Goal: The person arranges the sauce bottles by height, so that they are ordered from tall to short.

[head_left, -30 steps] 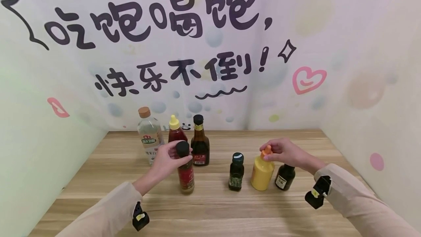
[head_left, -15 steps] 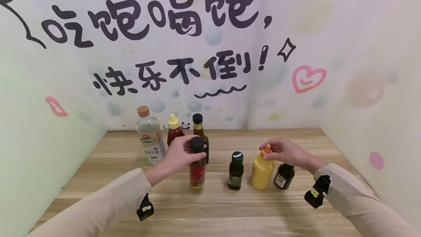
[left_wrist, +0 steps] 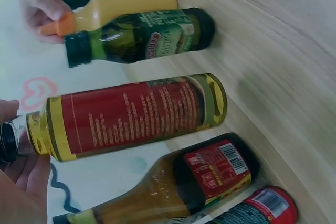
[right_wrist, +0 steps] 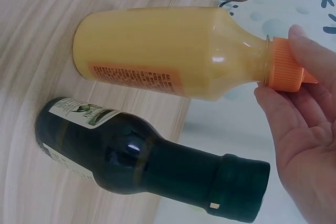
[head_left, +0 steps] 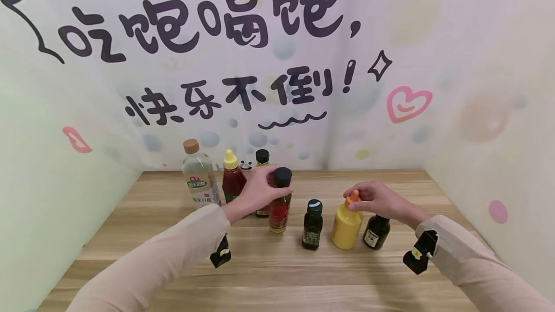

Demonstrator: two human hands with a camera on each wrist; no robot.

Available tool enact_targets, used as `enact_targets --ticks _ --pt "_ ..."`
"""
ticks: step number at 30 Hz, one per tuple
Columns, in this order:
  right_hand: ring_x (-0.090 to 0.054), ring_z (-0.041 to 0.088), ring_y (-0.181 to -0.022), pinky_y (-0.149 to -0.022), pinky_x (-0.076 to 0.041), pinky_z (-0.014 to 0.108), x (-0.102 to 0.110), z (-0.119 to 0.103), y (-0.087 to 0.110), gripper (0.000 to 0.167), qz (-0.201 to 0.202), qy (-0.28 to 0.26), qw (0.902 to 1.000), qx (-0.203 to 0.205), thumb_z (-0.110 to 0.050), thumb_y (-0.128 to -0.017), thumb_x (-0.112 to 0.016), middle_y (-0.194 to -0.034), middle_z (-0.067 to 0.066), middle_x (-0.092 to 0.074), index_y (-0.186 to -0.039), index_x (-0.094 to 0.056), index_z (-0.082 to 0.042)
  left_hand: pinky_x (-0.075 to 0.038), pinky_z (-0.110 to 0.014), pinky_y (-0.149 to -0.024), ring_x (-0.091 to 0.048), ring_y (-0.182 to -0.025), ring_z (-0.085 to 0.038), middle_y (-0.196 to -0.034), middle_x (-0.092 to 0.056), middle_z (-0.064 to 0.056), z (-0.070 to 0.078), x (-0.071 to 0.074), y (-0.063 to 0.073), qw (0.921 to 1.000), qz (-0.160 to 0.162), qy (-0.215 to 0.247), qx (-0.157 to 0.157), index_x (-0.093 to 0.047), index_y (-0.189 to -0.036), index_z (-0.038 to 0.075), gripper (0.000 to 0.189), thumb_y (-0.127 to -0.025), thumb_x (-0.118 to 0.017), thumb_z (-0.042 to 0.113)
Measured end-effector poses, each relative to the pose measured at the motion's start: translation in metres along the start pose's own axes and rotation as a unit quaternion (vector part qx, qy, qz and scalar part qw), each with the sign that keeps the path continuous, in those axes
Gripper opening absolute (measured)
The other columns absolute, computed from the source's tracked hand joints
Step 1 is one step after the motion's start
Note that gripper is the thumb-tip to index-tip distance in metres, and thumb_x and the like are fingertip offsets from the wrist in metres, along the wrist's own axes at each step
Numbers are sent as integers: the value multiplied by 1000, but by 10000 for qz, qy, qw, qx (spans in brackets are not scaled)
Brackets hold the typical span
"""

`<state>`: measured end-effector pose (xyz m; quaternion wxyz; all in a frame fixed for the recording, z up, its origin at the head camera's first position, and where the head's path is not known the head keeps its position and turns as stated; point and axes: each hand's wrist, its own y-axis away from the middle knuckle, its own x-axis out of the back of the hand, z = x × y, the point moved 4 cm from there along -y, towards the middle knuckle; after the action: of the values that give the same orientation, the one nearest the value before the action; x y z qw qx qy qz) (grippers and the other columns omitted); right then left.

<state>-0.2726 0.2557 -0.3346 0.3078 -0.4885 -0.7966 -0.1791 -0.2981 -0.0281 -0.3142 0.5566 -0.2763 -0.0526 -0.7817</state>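
My left hand (head_left: 256,189) grips the neck of an oil bottle (head_left: 280,213) with a black cap and a red label. The left wrist view shows golden oil in this upright oil bottle (left_wrist: 131,119); whether its base touches the table I cannot tell. My right hand (head_left: 381,201) pinches the orange cap of a yellow squeeze bottle (head_left: 346,227), which stands on the table. Between the two held bottles is a small dark green bottle (head_left: 312,227). A dark bottle with a pale label (head_left: 376,232) stands just right of the yellow one, partly behind my right hand.
Behind my left hand stand a clear vinegar bottle (head_left: 199,177), a red sauce bottle with a yellow tip (head_left: 233,177) and a brown sauce bottle (head_left: 262,158), partly hidden. The wooden table (head_left: 277,278) meets a printed backdrop (head_left: 217,61) at the back.
My left hand has carried the oil bottle rightward and slightly back, closer to the small green bottle. My right hand stays on the yellow squeeze bottle's cap.
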Motion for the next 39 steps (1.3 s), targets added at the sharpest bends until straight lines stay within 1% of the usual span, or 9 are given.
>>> enact_targets --ticks 4,8,11,17,22,28,31,34,39 --pt "-70 23 -99 -83 -59 28 0 -1 0 31 -3 6 10000 68 -5 -98 -72 -110 18 -74 -121 -66 14 -60 -43 -92 -72 -101 -31 -114 -73 -19 -4 -12 -8 9997 -30 -230 121 -68 -122 -5 37 -89 -81 7" --pt "-70 25 -100 -84 -59 28 0 1 -2 30 11 9 10000 24 -6 -98 -72 -111 17 -73 -121 -66 13 -61 -43 -89 -72 -98 -31 -111 -74 -20 -7 -21 -16 9991 12 -412 -1 -69 -120 -5 37 -87 -82 7" --pt "-69 25 -100 -84 -59 28 -1 2 -3 30 26 7 10000 -17 -6 -98 -72 -111 16 -73 -121 -66 12 -60 -43 -89 -71 -98 -31 -112 -73 -20 -8 -24 -21 9990 88 -440 -27 -69 -120 -5 38 -87 -82 7" --pt "-69 24 -99 -83 -59 27 -1 1 -2 29 25 13 10000 71 -4 -98 -71 -109 18 -73 -121 -65 14 -60 -43 -89 -68 -97 -31 -113 -72 -20 -8 -29 -31 9986 225 -470 80 -69 -122 -4 39 -88 -82 9" --pt "-68 24 -98 -83 -59 27 0 -1 0 31 28 6 10000 64 -4 -97 -72 -109 18 -73 -121 -65 14 -59 -43 -90 -68 -98 -32 -113 -73 -21 -12 -33 -40 9980 410 -467 66 -69 -120 -4 37 -88 -82 9" --pt "-68 24 -97 -83 -59 27 0 0 0 30 16 11 10000 -16 -5 -97 -73 -109 17 -73 -120 -66 13 -58 -46 -94 -68 -103 -34 -116 -72 -22 -20 -38 -42 9979 523 -335 158 -69 -122 -6 37 -89 -81 7" --pt "-69 24 -98 -82 -59 27 0 0 1 30 33 11 10000 55 -4 -97 -72 -108 17 -74 -120 -66 14 -58 -45 -92 -68 -101 -34 -115 -72 -23 -23 -39 -43 9976 607 -281 168 -68 -122 -7 38 -88 -82 6" --pt "-70 25 -98 -82 -59 27 0 -1 1 29 52 7 9999 157 -2 -97 -72 -108 18 -73 -119 -65 15 -58 -45 -90 -68 -99 -33 -113 -72 -23 -24 -40 -45 9972 693 -253 96 -68 -122 -7 39 -87 -82 6" --pt "-69 20 -95 -81 -59 26 1 2 1 29 86 37 9996 281 -6 -97 -72 -105 13 -74 -118 -66 13 -57 -47 -95 -68 -107 -37 -118 -71 -24 -27 -40 -48 9967 770 -225 90 -68 -123 -9 41 -87 -82 5"
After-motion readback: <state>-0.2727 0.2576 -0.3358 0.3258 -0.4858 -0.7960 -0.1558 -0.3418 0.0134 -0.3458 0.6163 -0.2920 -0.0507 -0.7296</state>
